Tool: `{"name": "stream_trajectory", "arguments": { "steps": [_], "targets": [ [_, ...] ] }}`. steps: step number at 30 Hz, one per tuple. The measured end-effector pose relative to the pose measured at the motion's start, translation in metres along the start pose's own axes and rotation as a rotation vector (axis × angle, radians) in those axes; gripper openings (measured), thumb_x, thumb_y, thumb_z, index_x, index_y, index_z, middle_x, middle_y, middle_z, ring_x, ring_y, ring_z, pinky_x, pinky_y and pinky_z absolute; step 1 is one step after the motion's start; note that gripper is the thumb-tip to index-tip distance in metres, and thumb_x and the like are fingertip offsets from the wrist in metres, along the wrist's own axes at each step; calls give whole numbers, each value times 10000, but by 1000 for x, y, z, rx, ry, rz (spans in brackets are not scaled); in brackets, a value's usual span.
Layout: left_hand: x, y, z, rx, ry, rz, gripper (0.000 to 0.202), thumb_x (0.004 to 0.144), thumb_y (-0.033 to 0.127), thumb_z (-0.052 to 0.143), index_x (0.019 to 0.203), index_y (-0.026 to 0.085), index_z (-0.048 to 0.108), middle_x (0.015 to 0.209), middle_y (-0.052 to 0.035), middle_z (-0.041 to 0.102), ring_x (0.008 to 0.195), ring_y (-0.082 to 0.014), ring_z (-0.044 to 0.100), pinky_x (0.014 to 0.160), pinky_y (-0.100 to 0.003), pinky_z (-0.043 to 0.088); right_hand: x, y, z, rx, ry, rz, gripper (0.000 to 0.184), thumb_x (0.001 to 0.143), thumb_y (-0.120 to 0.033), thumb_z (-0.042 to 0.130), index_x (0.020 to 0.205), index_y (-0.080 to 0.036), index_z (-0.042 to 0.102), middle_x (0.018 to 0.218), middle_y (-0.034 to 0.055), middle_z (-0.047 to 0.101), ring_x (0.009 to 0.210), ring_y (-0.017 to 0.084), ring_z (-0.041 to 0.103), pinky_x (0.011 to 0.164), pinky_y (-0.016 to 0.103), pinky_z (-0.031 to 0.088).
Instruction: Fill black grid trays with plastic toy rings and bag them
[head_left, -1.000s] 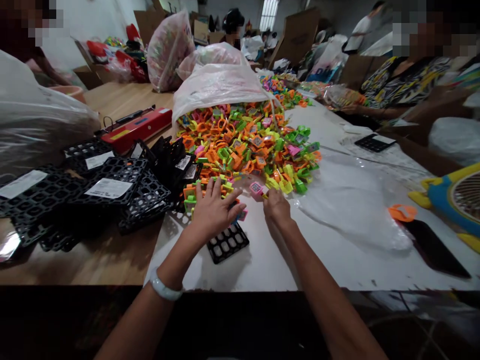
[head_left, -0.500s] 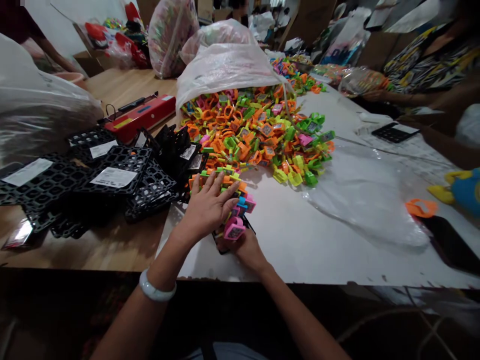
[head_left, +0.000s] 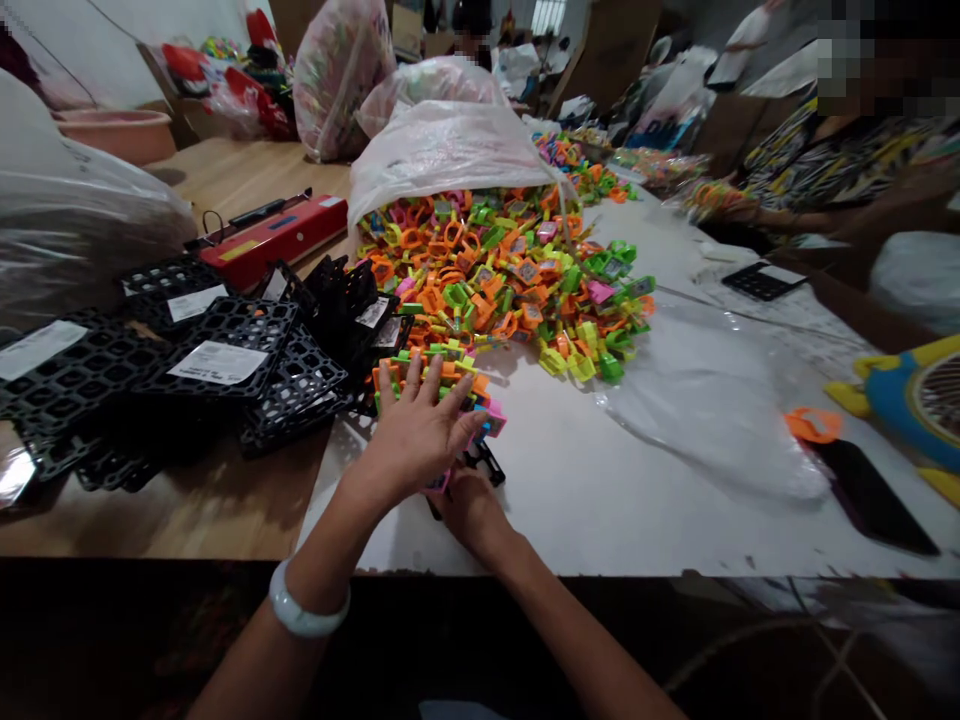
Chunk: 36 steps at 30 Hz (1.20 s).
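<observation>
My left hand (head_left: 416, 430) lies palm down, fingers spread, over a row of colourful toy watches (head_left: 476, 385) in orange, green and yellow. Beneath the watches, part of a black lattice tray (head_left: 486, 462) shows. Close under my left palm, my right hand (head_left: 472, 510) is closed at the tray's near end. A pink toy watch (head_left: 439, 482) sticks out beside its fingers, which are mostly hidden. Beyond both hands, a large heap of toy watches (head_left: 487, 270) spills from a white plastic bag (head_left: 450, 145).
Black lattice trays with white labels (head_left: 217, 362) are piled at left, near a red box-shaped device (head_left: 277, 240). On the right lie a clear plastic bag (head_left: 697, 400), a phone (head_left: 874, 495), an orange piece (head_left: 814, 424) and a blue-yellow fan (head_left: 915, 390). Another person sits at far right.
My right hand has shifted left and nearer to me with the pink toy watch, partly under my left hand. My left hand stays spread over the watches. The view has shifted slightly.
</observation>
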<state>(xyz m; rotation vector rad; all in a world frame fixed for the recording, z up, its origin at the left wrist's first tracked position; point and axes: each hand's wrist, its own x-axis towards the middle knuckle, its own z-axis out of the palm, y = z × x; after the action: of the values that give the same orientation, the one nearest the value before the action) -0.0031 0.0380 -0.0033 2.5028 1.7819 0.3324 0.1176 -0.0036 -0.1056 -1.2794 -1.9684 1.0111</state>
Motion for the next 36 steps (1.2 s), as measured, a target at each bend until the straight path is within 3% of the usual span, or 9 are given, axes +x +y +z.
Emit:
{"name": "stream_trajectory", "arguments": {
  "steps": [5,7,10,12,20,24,28,31,36],
  "targets": [
    [0,6,10,8,80,-9,572,975,585,295,1471,322,407,1588,-132,320,1481,-371,226,1155,-691,96,-5,21,-60,113,-90,-43,255,775,-106,517,909,-242,686,830,17,697,693,173,620,651,290,510],
    [0,6,11,8,79,-2,556,984,562,286,1471,321,407,1586,-127,326,1480,-367,233,1157,-683,111,9,41,-100,-60,87,2,258,766,-109,479,883,-222,679,847,26,677,739,176,612,725,310,505],
    [0,7,9,22,67,-14,546,989,542,297,1469,312,412,1584,-134,328,1479,-369,232,1157,-673,132,47,77,-152,-429,536,131,297,809,-153,463,1010,-180,680,1062,130,644,1022,263,564,912,422,444],
    [0,7,7,33,63,-19,539,991,533,302,1471,313,409,1582,-137,333,1479,-364,236,1159,-664,141,68,96,-171,-604,580,224,354,799,-202,537,1131,-166,655,1181,166,607,1134,316,493,969,486,391],
    [0,7,7,46,51,-10,533,993,536,295,1468,325,412,1584,-135,327,1478,-357,241,1167,-637,150,55,111,-161,-549,383,50,373,856,-172,468,1180,-152,651,1115,137,656,990,253,596,877,390,486],
    [0,6,7,56,56,-4,527,997,517,307,1467,306,417,1583,-151,323,1476,-362,246,1161,-642,158,66,120,-192,-682,459,93,452,782,-30,434,1147,-115,687,1144,175,668,1059,290,587,941,437,447],
    [0,7,7,67,70,2,520,997,510,318,1462,306,425,1578,-146,337,1472,-359,259,1164,-634,168,74,131,-216,-688,289,76,401,761,-35,496,1083,-141,710,1049,133,723,945,259,640,855,381,485],
    [0,7,7,70,64,-11,523,994,524,308,1460,318,428,1571,-145,352,1469,-356,265,1163,-632,178,69,131,-210,-626,156,23,344,761,-58,550,1036,-180,716,881,58,732,785,194,655,722,280,496],
    [1,8,7,96,37,-12,529,993,508,329,1475,301,404,1580,-168,321,1475,-364,240,1159,-644,171,57,116,-187,-639,170,-44,271,787,-111,558,995,-200,706,1013,78,665,858,199,635,695,270,484]
  ]
}}
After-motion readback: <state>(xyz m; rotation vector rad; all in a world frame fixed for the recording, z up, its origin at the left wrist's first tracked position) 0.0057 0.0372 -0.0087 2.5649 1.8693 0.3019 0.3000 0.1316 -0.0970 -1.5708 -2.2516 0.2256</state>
